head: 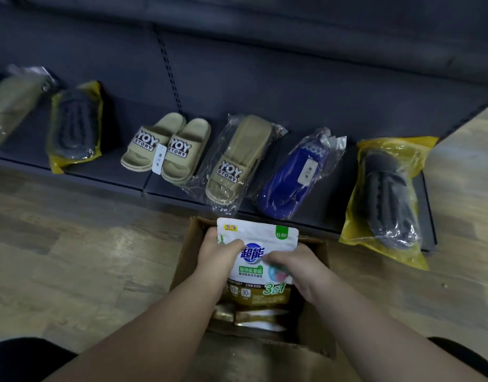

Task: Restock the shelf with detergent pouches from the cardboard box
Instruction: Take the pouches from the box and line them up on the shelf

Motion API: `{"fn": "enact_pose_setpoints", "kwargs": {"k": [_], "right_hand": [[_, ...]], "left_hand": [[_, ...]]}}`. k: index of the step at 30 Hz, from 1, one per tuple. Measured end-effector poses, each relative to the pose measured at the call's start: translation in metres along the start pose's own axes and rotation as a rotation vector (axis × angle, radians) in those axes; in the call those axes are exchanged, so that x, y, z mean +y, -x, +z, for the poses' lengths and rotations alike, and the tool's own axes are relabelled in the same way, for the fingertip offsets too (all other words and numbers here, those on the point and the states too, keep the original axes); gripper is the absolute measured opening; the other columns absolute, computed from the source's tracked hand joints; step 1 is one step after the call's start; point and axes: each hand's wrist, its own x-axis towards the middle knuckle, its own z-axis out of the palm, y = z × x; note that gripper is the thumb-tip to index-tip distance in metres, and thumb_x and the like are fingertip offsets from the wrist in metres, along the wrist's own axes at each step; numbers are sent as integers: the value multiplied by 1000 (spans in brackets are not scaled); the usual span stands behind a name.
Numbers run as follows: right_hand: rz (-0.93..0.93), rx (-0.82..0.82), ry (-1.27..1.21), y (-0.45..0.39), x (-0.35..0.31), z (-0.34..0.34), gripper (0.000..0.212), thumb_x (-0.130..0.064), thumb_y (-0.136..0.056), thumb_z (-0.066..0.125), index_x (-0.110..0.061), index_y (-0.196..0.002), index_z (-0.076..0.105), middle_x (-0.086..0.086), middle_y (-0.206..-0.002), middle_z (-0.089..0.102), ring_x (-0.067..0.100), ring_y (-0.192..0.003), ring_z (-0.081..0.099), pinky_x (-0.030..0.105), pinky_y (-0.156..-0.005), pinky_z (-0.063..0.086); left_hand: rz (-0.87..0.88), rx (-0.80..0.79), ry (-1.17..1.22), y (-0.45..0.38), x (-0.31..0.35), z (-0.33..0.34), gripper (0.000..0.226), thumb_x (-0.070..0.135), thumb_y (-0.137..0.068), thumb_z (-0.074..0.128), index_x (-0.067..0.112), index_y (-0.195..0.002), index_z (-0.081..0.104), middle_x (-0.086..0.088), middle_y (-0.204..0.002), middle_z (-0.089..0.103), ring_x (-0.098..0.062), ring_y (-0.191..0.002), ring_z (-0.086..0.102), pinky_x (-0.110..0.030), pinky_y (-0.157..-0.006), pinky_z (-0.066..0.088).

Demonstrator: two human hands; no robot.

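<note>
shelf (pixel 132 172): dark low shelf across the far side, bagged and loose slippers in a row on it
floor (pixel 72 244): wood-look planks, near and left
cardboard box (pixel 317 299): open, on the floor just near of the shelf, more pouches lying inside
detergent pouch (pixel 260 260): upright above the box, white top, gold base
left hand (pixel 219 253): fingers clasping the pouch's left edge
right hand (pixel 295 267): fingers gripping the pouch's right side
</note>
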Motion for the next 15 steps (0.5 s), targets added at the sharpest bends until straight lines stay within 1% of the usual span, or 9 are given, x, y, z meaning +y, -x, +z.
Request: {"fn": "enact_pose_setpoints", "kwargs": {"k": [2,4,6,9,11,13,15], "right_hand": [[-52,-13,8,9,-17,-1,23,-6,-78,77,-11,-100,76,12,-96,80,32,-91,77,51,-89,60],[-109,-23,-24,18,-37,-2,22,1,-81,74,-11,-99,74,13,-95,80,32,-91,77,52,-90,59],[-176,-13,-38,26,-60,-4,24,5,-81,73,-10,-100,74,15,-96,80,34,-91,77,55,-89,59],[-294,1,-68,41,-102,-9,29,1,-82,75,-10,-109,73,13,-98,80,31,-89,78,53,-86,61],[-378,9,-73,54,-136,-15,31,-4,-82,77,-13,-111,73,9,-101,80,29,-90,78,51,-87,61],[-497,-13,-78,74,-175,-23,32,-4,-84,76,-15,-114,73,8,-105,80,28,-96,77,51,-90,60],[-624,-17,-69,96,-213,-33,33,-4,-84,75,-15,-116,73,8,-106,79,28,-97,77,52,-91,59]], "left_hand": [[92,6,41,9,14,-1,28,1,-82,64,18,-104,59,-8,-91,75,-24,-80,75,-38,-72,63],[179,-8,50,19,33,-2,28,1,-82,64,21,-101,58,-7,-90,75,-21,-77,76,-36,-67,63],[270,-15,32,26,56,-2,29,1,-82,66,20,-101,58,-7,-92,75,-19,-77,76,-36,-68,63],[418,-27,45,36,103,0,29,-1,-82,67,20,-101,60,-5,-94,74,-17,-78,75,-34,-68,63],[525,-45,76,47,140,3,31,-1,-83,68,25,-98,60,0,-93,74,-10,-75,75,-27,-60,61],[617,-81,130,61,178,5,33,-1,-83,71,25,-101,60,2,-94,74,-8,-75,75,-23,-58,58],[721,-122,196,79,217,8,35,-3,-82,72,22,-103,59,-3,-95,75,-14,-78,76,-30,-62,60]]}}
